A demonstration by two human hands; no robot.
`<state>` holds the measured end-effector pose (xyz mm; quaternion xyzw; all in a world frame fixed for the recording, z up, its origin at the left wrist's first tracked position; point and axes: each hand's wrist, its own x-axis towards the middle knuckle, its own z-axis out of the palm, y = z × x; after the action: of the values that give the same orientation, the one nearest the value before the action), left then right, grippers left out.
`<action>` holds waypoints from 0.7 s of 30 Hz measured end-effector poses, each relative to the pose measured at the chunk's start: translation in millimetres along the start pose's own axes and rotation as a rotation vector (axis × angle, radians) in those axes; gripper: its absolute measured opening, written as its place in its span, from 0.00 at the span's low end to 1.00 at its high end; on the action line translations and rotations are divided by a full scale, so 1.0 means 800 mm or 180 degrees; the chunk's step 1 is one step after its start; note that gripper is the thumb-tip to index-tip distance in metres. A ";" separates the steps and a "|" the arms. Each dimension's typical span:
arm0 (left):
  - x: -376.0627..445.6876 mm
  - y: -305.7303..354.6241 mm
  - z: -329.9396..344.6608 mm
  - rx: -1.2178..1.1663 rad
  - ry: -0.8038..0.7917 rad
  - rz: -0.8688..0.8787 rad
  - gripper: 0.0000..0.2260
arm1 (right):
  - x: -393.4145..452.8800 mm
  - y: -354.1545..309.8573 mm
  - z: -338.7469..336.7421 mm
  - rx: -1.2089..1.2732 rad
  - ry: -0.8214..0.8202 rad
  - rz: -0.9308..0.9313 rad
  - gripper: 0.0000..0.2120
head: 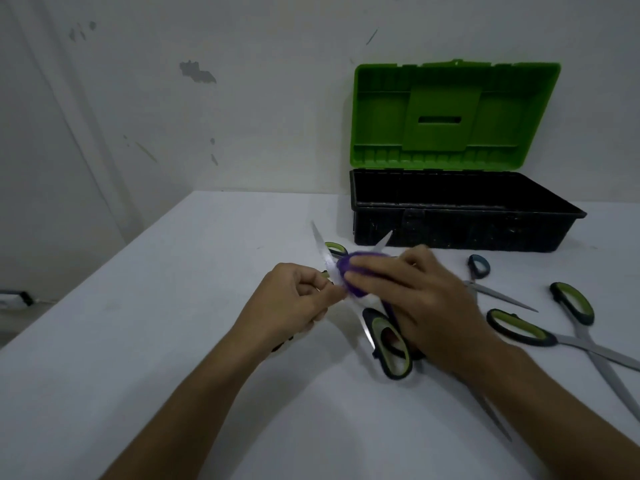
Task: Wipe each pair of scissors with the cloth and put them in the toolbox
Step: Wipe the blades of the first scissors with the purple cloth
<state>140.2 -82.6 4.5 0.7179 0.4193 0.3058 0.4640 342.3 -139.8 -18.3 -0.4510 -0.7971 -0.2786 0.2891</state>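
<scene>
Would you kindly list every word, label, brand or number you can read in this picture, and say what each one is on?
None can be read.
Toolbox and its green lid: moulded ribs and a slot only, no lettering visible.
Scissors on the table: any maker's marks are too small or blurred to tell.
Purple cloth: plain, motion-blurred.

Open scissors (323, 251) are wrapped in a purple cloth (346, 271) under the fingertips; a toolbox (464, 216) stands open beyond.

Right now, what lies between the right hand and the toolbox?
In the head view, only bare table separates the right hand from the toolbox.
</scene>
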 end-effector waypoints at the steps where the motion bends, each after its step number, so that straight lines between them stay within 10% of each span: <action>1: -0.001 0.000 -0.001 0.0050 -0.0016 0.0051 0.11 | 0.001 0.000 0.004 0.0048 -0.0083 -0.0037 0.18; 7: 0.001 -0.002 -0.004 -0.0018 -0.0086 0.0013 0.12 | -0.005 0.037 -0.005 -0.0351 0.0330 0.1056 0.21; 15: 0.002 -0.002 -0.005 -0.0016 0.0104 0.0092 0.11 | 0.003 -0.007 0.005 -0.0032 0.0097 0.0039 0.17; 21: 0.002 -0.002 -0.004 -0.0133 -0.0015 0.0052 0.13 | 0.002 0.019 0.002 -0.0437 0.0437 0.0863 0.23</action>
<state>137.9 -79.4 4.6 0.7122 0.4058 0.3165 0.4774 355.1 -131.2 -15.3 -0.5531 -0.6864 -0.3210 0.3463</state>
